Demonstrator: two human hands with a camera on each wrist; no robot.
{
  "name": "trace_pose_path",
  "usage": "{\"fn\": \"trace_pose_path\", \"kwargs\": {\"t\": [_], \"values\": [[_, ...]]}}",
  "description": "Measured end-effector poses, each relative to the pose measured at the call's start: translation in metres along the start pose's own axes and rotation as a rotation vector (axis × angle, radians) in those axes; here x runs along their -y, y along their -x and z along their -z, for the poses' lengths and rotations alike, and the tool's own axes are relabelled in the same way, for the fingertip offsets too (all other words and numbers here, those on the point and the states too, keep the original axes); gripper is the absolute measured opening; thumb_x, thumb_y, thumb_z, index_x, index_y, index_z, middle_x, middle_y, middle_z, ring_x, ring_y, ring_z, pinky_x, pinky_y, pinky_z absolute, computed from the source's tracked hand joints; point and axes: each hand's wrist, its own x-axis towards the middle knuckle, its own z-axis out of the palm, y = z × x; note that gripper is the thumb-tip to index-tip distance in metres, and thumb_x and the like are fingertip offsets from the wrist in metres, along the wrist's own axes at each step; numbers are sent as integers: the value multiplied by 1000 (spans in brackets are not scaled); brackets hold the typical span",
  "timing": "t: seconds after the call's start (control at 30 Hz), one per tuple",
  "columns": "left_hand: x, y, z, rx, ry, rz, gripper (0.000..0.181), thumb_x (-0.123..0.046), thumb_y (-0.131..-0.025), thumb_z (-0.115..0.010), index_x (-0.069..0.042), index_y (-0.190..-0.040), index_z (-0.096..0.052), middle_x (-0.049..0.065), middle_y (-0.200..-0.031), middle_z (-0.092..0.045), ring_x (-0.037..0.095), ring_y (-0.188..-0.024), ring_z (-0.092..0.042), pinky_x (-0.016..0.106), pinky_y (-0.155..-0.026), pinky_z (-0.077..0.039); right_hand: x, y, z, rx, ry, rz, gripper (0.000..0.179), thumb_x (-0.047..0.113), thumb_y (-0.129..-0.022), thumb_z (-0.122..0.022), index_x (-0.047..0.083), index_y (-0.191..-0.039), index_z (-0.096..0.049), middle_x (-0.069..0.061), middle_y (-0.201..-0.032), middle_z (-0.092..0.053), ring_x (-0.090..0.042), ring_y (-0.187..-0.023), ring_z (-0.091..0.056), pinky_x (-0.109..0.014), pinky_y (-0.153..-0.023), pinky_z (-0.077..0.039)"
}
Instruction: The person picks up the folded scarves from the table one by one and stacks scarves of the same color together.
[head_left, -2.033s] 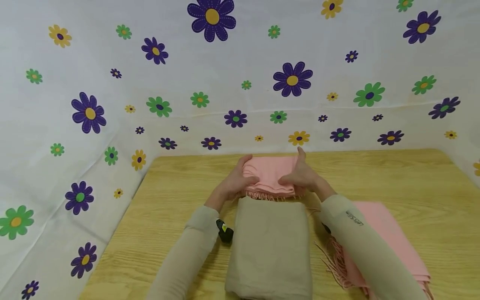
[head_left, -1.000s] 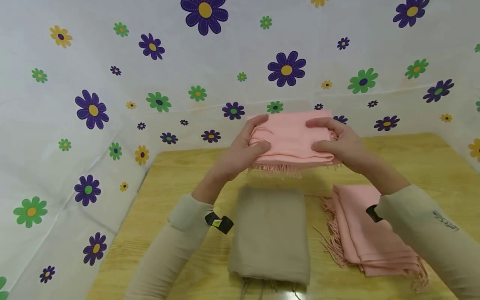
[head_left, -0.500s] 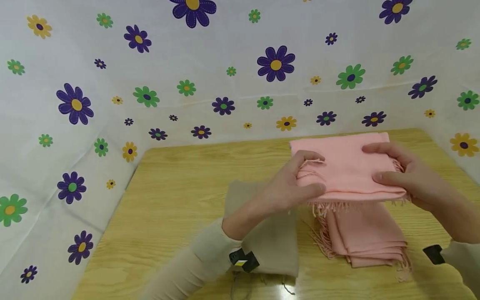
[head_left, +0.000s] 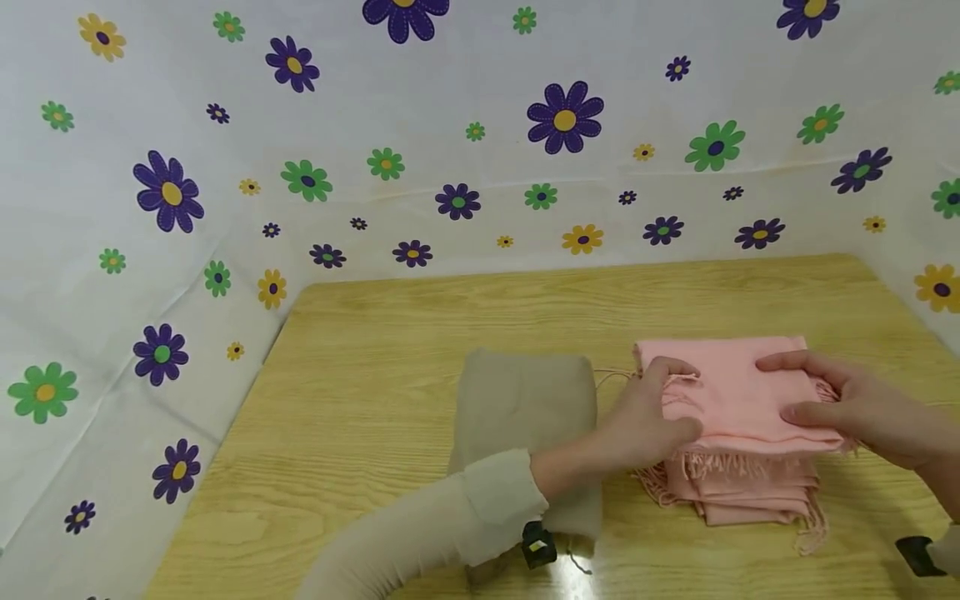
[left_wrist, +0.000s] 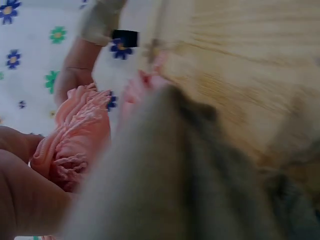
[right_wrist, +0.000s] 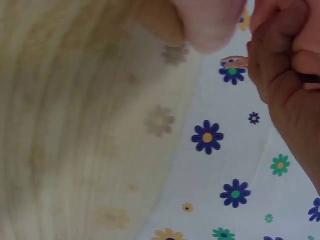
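Note:
Both hands grip a folded light-pink scarf (head_left: 738, 387) with short fringe, at the right of the table in the head view. My left hand (head_left: 645, 421) holds its left end, thumb and fingers over the top; my right hand (head_left: 870, 408) grips the opposite end. Directly beneath, partly covered, lies a second folded pink scarf (head_left: 750, 500) with long fringe. In the left wrist view the held scarf's layered, fringed end (left_wrist: 82, 135) shows at the left hand's fingers. The right wrist view catches a hand (right_wrist: 280, 75) on pink cloth at the upper right.
A folded grey-beige scarf (head_left: 521, 400) with loose fringe lies left of the pink ones, partly under the left forearm. The wood-grain table (head_left: 345, 400) meets a white flower-printed cloth (head_left: 480, 108) at the back and sides. Each wrist wears a black band.
Both hands lifted the pink scarf from the back of the table behind the beige scarf, carried it right, and lowered it over the other pink scarf. The beige scarf stays in place.

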Motion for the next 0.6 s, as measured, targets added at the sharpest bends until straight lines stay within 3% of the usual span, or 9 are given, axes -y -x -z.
{"fn": "trace_pose_path", "kwargs": {"t": [0.13,0.2,0.33,0.47,0.6], "values": [[11,0,-11,-8,-50,59,51,-12,-84,-68,-27,-129,-48,14,-134,-49,17,-104,-51,25,-78,-46,-11,-2,-2,46,-20,-55,48,8,-100,-56,17,-145,-40,1,-134,-37,-18,-89,-64,-34,-72,-55],[16,2,-13,-8,-66,75,50,-14,-85,-68,-28,-128,-48,16,-137,-47,18,-112,-48,25,-83,-44,-13,-1,-2,65,-24,-66,48,9,-101,-56,19,-144,-39,-6,-130,-39,-17,-78,-63,-36,-63,-55],[19,3,-16,-3,-52,98,49,-14,-85,-69,-29,-127,-48,16,-140,-45,17,-110,-49,25,-83,-44,-15,1,-4,99,-6,-81,46,13,-103,-53,25,-143,-34,-16,-122,-43,-15,-60,-56,-39,-48,-50],[15,3,-18,-12,-32,196,53,-11,-84,-71,-30,-126,-46,19,-137,-46,19,-96,-53,27,-70,-46,-18,1,-9,100,9,-57,46,13,-104,-51,20,-145,-30,-10,-136,-28,-14,-85,-59,-33,-64,-53],[12,5,-26,-31,-41,266,53,-7,-83,-70,-30,-123,-44,28,-150,-28,33,-120,-51,36,-88,-49,-24,2,-11,87,-9,-38,48,11,-103,-53,15,-146,-31,-6,-143,-22,-13,-100,-57,-30,-77,-52]]}}
